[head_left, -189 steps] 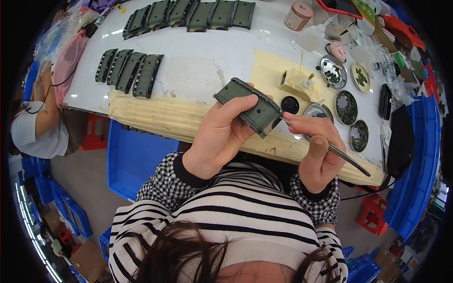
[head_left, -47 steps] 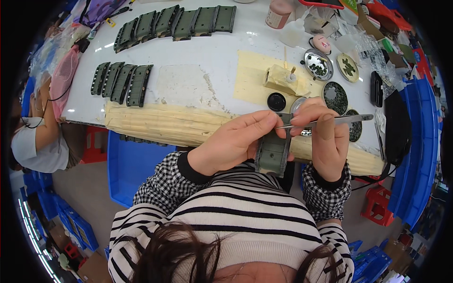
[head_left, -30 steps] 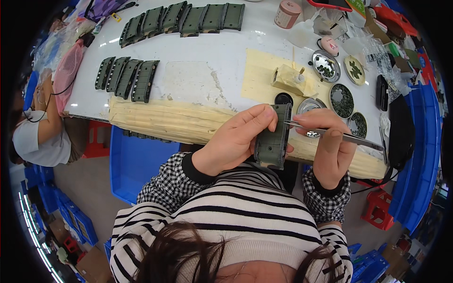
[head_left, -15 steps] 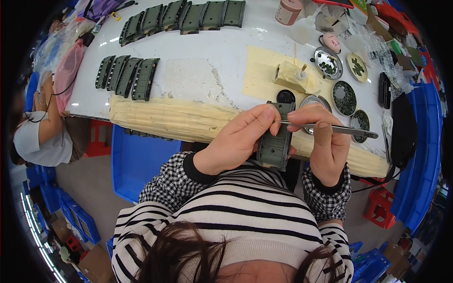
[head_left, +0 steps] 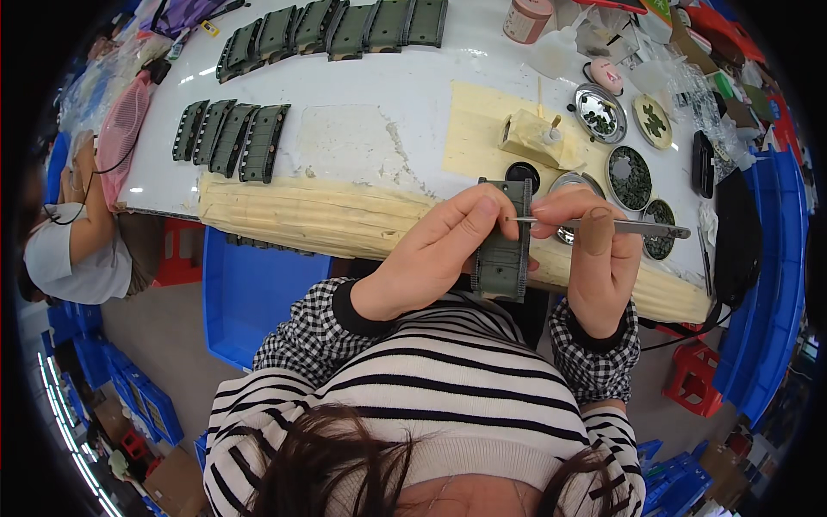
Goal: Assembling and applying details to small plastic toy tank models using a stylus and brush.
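Note:
My left hand (head_left: 435, 250) is closed on a dark green, slightly curved panel-like part (head_left: 501, 265) with notched rims, held above the padded table edge. Its thumb and forefinger meet near the part's upper half. In my right hand (head_left: 597, 263) are slim metal tweezers (head_left: 644, 228), lying almost level and pointing left. Their tip reaches the part beside my left fingertips; whether it pinches anything is too small to tell. Several similar green parts (head_left: 231, 142) stand in a row at the left of the table, with more (head_left: 383, 30) at the far side.
Metal dishes (head_left: 629, 178) of small dark green pieces stand at the right, near a wrapped block with a small bottle (head_left: 541, 140) and a black round cap (head_left: 522, 177). A yellowish padded roll (head_left: 319, 215) lines the near edge. Below left sits a blue bin (head_left: 258, 293); another person (head_left: 82, 241) sits left.
The green part has turned slightly and stands straighter. The tweezers have tilted closer to level, and my right fingers have shifted a little to the right.

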`<state>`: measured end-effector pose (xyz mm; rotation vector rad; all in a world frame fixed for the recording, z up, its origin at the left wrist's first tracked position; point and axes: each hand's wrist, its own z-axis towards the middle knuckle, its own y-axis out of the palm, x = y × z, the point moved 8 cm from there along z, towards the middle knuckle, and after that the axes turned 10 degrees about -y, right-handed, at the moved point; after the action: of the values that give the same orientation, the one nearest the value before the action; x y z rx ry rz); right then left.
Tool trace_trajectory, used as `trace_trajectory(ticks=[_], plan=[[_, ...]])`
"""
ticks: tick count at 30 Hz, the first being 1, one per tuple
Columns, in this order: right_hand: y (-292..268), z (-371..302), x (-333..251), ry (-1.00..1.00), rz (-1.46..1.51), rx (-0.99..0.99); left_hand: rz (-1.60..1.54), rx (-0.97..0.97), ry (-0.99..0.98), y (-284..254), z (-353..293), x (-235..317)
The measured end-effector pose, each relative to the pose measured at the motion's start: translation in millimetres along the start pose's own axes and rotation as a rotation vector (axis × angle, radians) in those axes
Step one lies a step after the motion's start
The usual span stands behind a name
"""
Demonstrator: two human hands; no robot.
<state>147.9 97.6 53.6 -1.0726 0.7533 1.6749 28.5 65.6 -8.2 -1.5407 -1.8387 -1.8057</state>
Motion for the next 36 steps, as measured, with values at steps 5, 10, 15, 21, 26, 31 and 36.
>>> trace_trajectory(ticks=[5, 10, 15, 21, 26, 31, 36], plan=[[-24, -2, 9, -0.065, -0.238, 0.109, 0.048, 0.153, 0.151, -12, -18, 32], [-22, -5, 29, -0.082, -0.537, 0.059, -0.196, 0.283, 0.178, -41, -22, 33], [-16, 0, 31, -0.126, -0.64, 0.029, -0.296, 0.238, 0.122, -43, -21, 25], [-14, 0, 32, -0.12, -0.689, 0.005, -0.356, 0.338, 0.114, -45, -24, 22], [-15, 0, 29, -0.139, -0.593, 0.011, -0.321, 0.344, 0.159, -47, -25, 27], [-10, -4, -16, -0.263, -0.384, 0.074, -0.376, 0.368, 0.122, -46, -27, 29], [14, -15, -25, -0.289, -0.245, 0.011, -0.462, 0.307, 0.097, -41, -16, 25]])
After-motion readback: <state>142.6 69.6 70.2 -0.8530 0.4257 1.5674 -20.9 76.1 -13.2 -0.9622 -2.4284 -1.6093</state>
